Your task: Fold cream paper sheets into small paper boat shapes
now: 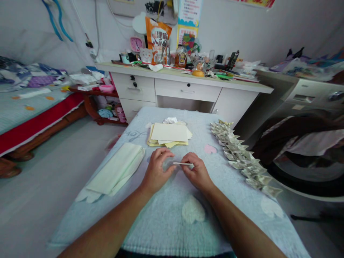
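Note:
Over the middle of the cloth-covered table (166,229), my right hand (197,171) pinches a thin, narrow piece of folded paper (178,163), seen almost edge-on. Its free end points left toward my left hand (158,168). My left hand is curved, with thumb and fingers apart and nothing visible between them. Just beyond both hands lies a stack of cream and yellow paper sheets (169,132). To the left is a folded pale green sheet (116,168). Along the right side stand rows of folded paper boats (238,152), pointed at their ends.
Crumpled white tissue (170,120) sits behind the paper stack. A white desk (188,89) crowded with jars and an orange bag (158,36) stands beyond the table. A front-loading washing machine (311,96) is on the right, a bed (34,104) on the left.

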`<state>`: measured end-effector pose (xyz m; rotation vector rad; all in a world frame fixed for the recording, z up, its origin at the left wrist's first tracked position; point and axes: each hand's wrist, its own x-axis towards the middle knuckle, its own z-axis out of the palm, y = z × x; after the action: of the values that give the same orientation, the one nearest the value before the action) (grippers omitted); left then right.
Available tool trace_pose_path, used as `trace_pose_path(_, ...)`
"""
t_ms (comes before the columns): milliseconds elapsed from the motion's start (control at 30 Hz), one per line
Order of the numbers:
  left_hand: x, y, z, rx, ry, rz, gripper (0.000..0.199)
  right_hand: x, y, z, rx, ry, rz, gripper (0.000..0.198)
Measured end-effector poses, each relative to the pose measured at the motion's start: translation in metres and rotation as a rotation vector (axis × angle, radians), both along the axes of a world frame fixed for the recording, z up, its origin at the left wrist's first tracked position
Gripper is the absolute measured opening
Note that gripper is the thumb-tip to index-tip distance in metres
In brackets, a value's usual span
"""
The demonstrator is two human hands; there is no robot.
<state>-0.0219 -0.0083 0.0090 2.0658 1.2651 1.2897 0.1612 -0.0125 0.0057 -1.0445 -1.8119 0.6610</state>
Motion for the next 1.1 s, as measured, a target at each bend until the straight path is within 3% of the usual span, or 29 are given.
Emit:
trace_pose_path(100, 0.000, -0.003, 0.001, 0.078, 0.108, -0.053, 0.024, -0.001, 0.000, -0.002, 0.163, -0.225, -0.024, 0.021)
trace_pose_path(233, -0.001, -0.005, -0.004, 0.038, 0.250, -0.138, 0.023, -0.002, 0.001, -0.006, 0.214, -0.399, -0.008, 0.021)
trace_pose_path(433, -0.004, -0.002, -0.012, -0.062, 0.395, -0.172, 0.021, 0.003, 0.002, -0.009, 0.109, -0.489, 0.039, 0.026)
trace_pose_path(600, -0.006, -0.002, -0.007, -0.123, 0.476, -0.247, 0.021, 0.009, 0.000, -0.004, 0.009, -0.541, 0.113, 0.023)
trace_pose_path(833, -0.010, -0.003, 0.001, -0.022, 0.548, -0.282, 0.020, 0.012, -0.004, 0.005, -0.012, -0.584, 0.157, 0.026)
trace_pose_path(1100, -0.011, -0.001, -0.005, -0.190, 0.539, -0.292, 0.007, 0.018, 0.001, 0.003, -0.052, -0.563, 0.187, 0.021)
